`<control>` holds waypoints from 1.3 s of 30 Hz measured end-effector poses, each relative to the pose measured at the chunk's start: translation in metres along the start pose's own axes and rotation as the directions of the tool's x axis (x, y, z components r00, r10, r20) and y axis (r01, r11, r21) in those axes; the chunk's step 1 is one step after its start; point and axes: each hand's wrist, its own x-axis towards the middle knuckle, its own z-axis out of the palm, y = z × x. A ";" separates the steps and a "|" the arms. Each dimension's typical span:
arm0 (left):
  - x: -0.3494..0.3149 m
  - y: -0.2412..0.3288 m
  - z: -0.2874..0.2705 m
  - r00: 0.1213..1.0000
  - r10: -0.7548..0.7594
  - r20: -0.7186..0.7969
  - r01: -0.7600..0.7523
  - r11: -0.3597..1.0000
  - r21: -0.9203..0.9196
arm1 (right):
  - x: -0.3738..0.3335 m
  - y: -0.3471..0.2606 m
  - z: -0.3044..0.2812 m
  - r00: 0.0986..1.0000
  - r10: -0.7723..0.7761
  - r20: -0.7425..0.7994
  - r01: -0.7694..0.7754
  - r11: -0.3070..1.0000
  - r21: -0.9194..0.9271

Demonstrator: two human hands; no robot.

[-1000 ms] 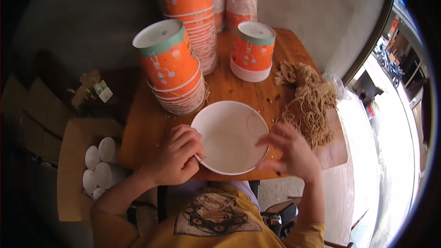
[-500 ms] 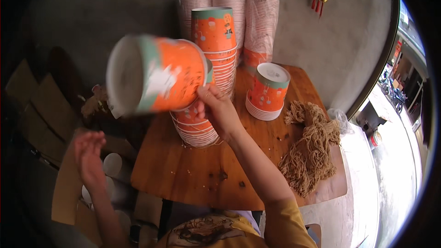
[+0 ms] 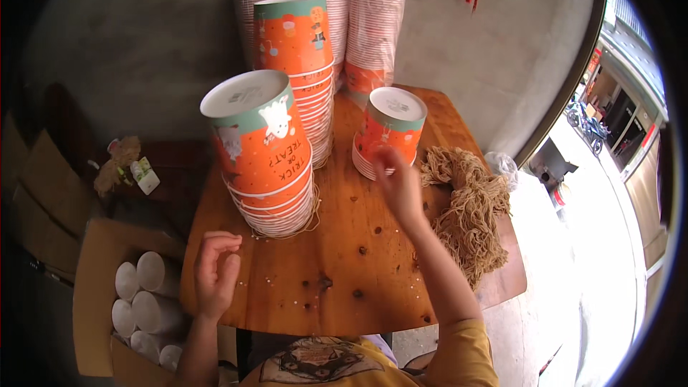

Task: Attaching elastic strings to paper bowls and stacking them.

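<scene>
Upside-down orange and green paper buckets stand nested in a near stack [image 3: 261,150] on the wooden table, its top bucket showing a white base. My left hand [image 3: 217,272] hovers by the table's left edge, in front of that stack, fingers loosely bent, thumb apart, holding nothing. My right hand [image 3: 400,190] is in front of a short stack of the same buckets [image 3: 390,125], partly covering its lower right side. Its fingers are apart, with nothing seen in them; whether they touch the rims I cannot tell. A taller bucket stack [image 3: 294,36] rises behind the near one.
Plastic-wrapped bucket stacks [image 3: 376,29] stand against the grey wall. A bundle of brown string [image 3: 466,215] lies at the table's right. On the left, a cardboard box [image 3: 93,294] holds several white rolls or cups. Thin twine [image 3: 315,204] rings the near stack's foot.
The bucket my right hand held is now on the near stack, released. My right hand has moved right to the short stack. My left hand has moved right, over the table's edge.
</scene>
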 end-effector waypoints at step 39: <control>0.174 0.040 0.223 0.980 0.117 0.162 0.070 0.556 -0.828 | 0.030 -0.024 -0.147 0.966 0.024 -0.256 -0.019 1.000 0.019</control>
